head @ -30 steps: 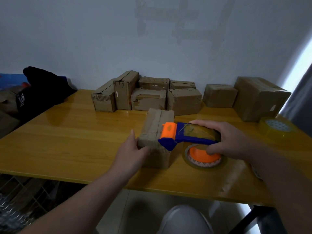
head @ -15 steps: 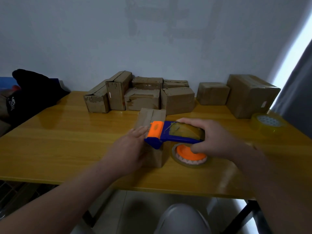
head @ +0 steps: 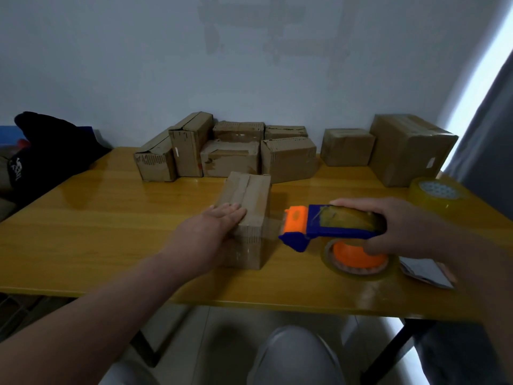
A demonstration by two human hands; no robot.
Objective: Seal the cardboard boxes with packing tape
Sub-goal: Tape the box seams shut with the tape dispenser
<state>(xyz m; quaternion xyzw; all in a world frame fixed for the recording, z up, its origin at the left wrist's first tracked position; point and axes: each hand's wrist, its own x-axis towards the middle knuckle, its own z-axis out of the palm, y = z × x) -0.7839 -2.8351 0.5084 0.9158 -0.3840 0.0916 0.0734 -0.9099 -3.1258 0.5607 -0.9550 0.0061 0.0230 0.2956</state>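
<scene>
A small cardboard box (head: 251, 207) stands in the middle of the yellow table (head: 97, 229), its top flaps closed. My left hand (head: 213, 232) lies flat on the near left part of its top, fingers straight. To the right of the box, my right hand (head: 388, 226) grips a blue and orange tape dispenser (head: 319, 226) with an orange-cored tape roll (head: 358, 259) under it. A clear strip of tape stretches from the dispenser's orange head to the box's right side.
Several cardboard boxes (head: 230, 151) line the back of the table by the wall, with two larger ones (head: 408, 148) at the right. A spare tape roll (head: 435, 193) lies at the far right. A folded paper (head: 424, 270) sits by my right wrist. A black bag (head: 41, 145) is left.
My right hand has pulled the dispenser off the box to the right, drawing tape out. My left hand has moved from the box's front onto its top and flattened.
</scene>
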